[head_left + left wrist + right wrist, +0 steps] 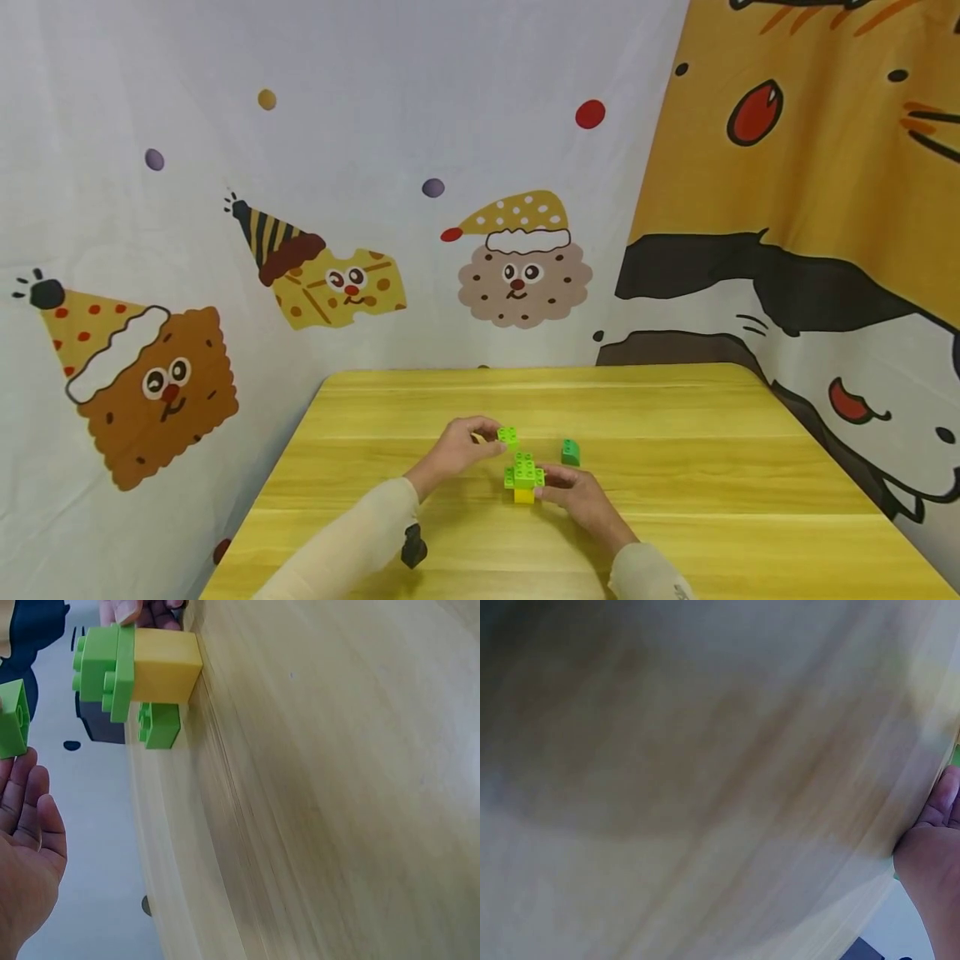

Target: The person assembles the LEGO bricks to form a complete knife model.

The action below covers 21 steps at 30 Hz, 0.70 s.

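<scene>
In the head view my left hand [459, 452] pinches a light green toy brick [507, 436] between thumb and fingers, raised behind a small stack of building bricks. That stack has a yellow brick [524, 496] at the bottom, a wider light green layer above it and a light green brick [524, 471] on top. My right hand [583, 497] grips the stack from its right side, thumb in front. From the left wrist, the held brick [12, 724] shows its hollow underside, apart from the stack. In the right wrist view only part of my right hand [934, 851] appears, at the edge.
A darker green brick [570, 452] with a curved side lies on the wooden table [675, 433], behind and right of the stack. A cloth printed with cartoon figures [420, 125] hangs beyond the table's far edge. A small black object [413, 547] sits at the left sleeve.
</scene>
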{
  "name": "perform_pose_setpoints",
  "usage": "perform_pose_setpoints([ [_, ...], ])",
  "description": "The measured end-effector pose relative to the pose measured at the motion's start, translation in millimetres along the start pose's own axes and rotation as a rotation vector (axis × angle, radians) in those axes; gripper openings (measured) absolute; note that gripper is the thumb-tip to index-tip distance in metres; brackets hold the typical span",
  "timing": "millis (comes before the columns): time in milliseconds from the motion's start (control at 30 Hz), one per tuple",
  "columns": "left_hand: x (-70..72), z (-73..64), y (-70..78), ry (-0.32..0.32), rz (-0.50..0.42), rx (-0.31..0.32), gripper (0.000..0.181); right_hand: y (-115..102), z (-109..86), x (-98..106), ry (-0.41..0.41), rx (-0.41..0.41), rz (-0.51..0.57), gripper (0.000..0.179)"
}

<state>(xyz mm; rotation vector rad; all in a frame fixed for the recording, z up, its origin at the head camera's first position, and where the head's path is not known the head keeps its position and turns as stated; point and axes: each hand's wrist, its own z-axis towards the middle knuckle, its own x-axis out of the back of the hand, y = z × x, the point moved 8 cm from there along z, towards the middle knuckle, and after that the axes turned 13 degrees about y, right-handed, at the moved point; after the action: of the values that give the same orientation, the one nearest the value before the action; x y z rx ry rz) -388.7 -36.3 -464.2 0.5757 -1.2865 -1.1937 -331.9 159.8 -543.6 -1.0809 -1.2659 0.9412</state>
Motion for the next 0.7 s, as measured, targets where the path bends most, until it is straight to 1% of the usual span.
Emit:
perform_pose_setpoints([
  [200,-5.4,-3.6,2.2,-0.012,0.008,0.007,0.025,-0.9,0.0,-1.0,-0.006,0.011,0.007,0.049],
  [433,-6.9,-6.1,5.8,-0.019,0.011,0.012,0.029,-3.5,0.1,-0.5,0.015,0.021,0.023,0.048],
  [700,-11.4,-8.7,6.4,-0.033,0.002,-0.01,0.026,-4.5,0.2,-0.9,0.014,0.025,0.025,0.048],
])
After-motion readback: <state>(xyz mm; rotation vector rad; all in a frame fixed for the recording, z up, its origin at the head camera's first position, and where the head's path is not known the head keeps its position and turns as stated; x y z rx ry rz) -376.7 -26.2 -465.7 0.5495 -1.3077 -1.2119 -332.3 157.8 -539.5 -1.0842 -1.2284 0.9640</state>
